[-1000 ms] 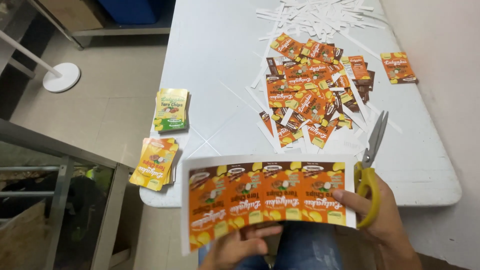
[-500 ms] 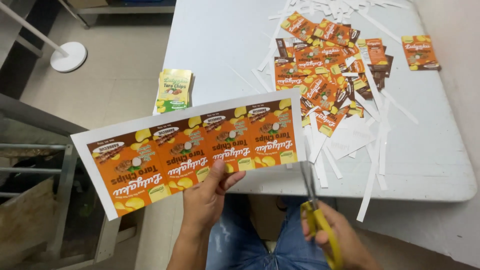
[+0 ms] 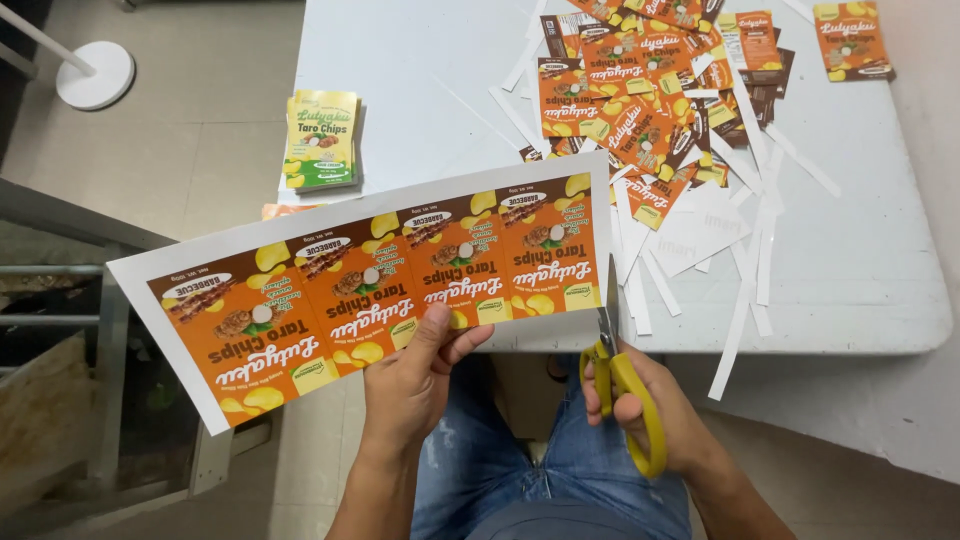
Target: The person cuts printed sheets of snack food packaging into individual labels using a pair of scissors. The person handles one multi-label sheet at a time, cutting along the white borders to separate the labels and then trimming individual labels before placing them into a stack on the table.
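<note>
Our left hand [image 3: 410, 385] pinches the orange label sheet [image 3: 370, 285], long axis left-right, over the white table's [image 3: 860, 290] near edge; our right hand [image 3: 660, 415] grips yellow scissors [image 3: 620, 375] at its right edge, blades pointing far

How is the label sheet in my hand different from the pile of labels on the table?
The printed sheet is one uncut strip of four orange labels with a white border, held up by the left hand. The pile of cut labels lies loose and overlapping on the white table, among white paper strips. Both show the same orange design.
</note>
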